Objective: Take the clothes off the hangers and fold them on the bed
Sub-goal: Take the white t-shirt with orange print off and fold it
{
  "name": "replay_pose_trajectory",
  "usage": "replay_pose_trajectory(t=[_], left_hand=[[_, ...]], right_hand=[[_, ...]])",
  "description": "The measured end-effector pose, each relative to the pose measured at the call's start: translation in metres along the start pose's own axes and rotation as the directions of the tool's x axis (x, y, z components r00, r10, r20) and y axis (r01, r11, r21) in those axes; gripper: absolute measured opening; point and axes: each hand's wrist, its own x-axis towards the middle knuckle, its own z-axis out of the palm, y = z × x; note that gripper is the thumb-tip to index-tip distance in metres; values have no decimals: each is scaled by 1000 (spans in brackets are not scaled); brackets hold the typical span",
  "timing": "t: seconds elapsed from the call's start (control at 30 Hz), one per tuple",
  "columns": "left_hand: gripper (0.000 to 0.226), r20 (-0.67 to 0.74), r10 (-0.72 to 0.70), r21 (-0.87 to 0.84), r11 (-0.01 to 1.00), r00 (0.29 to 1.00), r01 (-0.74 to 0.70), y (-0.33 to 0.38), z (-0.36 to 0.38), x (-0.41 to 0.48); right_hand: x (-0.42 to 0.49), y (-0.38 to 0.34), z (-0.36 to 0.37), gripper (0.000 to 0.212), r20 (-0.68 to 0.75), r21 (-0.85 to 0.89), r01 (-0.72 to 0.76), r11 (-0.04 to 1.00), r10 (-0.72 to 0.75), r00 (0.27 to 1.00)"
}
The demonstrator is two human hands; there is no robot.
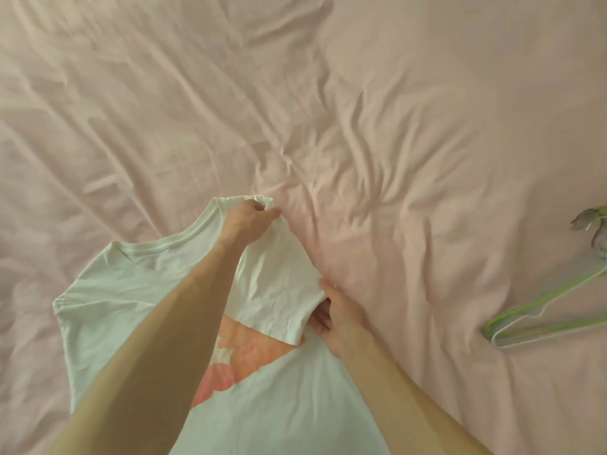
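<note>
A white T-shirt (108, 300) with a pink and orange print lies on the pink bed sheet (394, 126), its neckline pointing away from me. My left hand (249, 221) pinches the shirt's right shoulder by the collar and holds it lifted. My right hand (338, 310) grips the edge of the right sleeve, which is folded over onto the front of the shirt and partly covers the print.
Two wire hangers (538, 316), green and light blue, lie on the sheet at the right edge. A small grey crumpled thing (594, 224) sits beyond them, cut off by the frame. The sheet is wrinkled all over.
</note>
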Motion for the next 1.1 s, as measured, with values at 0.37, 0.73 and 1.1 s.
replay_pose_trajectory(t=[0.37,0.73,1.1], left_hand=[[26,-88,102,-7,995,991,-103,-5,8,12],[69,-347,363,419,885,865,-203,-46,59,-65],[70,-224,-2,490,864,975,114,-143,55,-124]], right_hand=[[15,23,-11,14,-63,-28,188,982,-189,980],[6,34,-19,20,252,-760,648,55,-894,371],[46,-20,-1,75,662,-609,268,-746,-293,690]])
